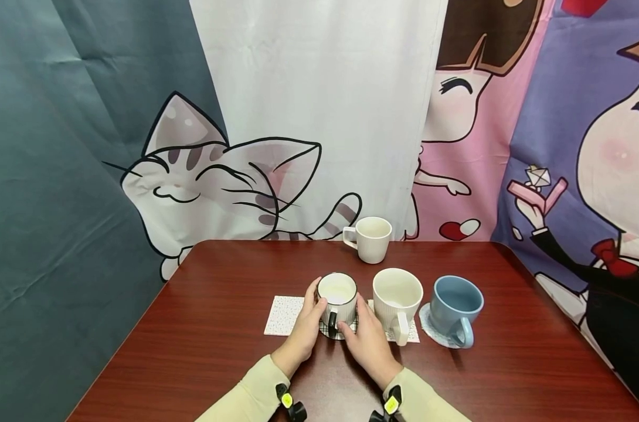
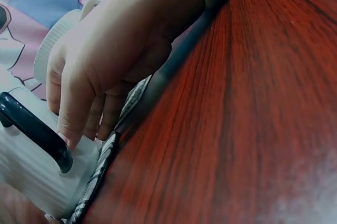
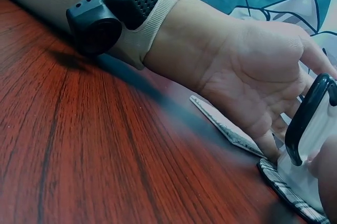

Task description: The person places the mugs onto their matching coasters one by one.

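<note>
Between both hands stands a white ribbed mug [image 1: 346,308] with a black rim and a black handle [image 2: 39,132], upright on a round plaid coaster [image 3: 284,188]. My left hand [image 1: 305,328] holds the mug's left side, its thumb near the handle. From the right, my right hand [image 1: 369,340] holds the other side, with the thumb close to the handle's lower end. In the left wrist view the right hand's fingers point down along the mug's wall. The far fingers of both hands are partly hidden behind the mug.
Just right stands a larger cream ribbed mug [image 1: 396,293] on a speckled square coaster [image 1: 413,334]. Further right, a blue mug [image 1: 454,305] sits on a pale round coaster [image 1: 430,328]. Another speckled square coaster [image 1: 282,316] lies left. A white mug [image 1: 373,240] stands at the table's back edge.
</note>
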Motion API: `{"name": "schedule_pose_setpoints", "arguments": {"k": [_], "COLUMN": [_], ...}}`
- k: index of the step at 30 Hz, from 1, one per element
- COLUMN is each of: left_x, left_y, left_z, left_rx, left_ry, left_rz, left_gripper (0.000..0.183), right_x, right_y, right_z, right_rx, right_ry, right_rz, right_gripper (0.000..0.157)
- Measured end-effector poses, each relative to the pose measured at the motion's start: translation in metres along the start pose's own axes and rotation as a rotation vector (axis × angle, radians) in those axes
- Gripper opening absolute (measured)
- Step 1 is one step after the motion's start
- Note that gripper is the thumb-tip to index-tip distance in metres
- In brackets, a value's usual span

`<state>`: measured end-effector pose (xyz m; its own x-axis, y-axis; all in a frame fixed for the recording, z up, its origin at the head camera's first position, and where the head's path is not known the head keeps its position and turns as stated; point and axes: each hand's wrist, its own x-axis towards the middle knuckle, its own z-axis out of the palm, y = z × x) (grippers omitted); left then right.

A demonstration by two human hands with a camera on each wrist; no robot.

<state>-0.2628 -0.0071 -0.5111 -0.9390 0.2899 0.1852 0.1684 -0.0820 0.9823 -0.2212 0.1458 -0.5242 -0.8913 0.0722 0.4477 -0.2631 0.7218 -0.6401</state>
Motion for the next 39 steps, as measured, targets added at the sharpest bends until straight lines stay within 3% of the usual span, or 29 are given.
{"name": "schedule_pose_setpoints", "arguments": {"k": [15, 39], "left_x": [-0.0017, -0.0015], "left_y": [-0.0004, -0.0017], "left_z": [-0.002, -0.0036], "left_rx": [0.065, 0.117], "left_ry": [-0.053, -0.046], "left_rz": [0.099, 0.146], "left_gripper": [0.055, 0.054], "right_x": [-0.0008, -0.0007], "right_y": [0.0041, 0.008], "right_z": [-0.0004, 0.001], "right_rx": [0.011, -0.035], "right_ry": [0.001, 0.008], "right_rz": [-0.037, -0.113], "right_gripper": [0.072, 0.076]}}
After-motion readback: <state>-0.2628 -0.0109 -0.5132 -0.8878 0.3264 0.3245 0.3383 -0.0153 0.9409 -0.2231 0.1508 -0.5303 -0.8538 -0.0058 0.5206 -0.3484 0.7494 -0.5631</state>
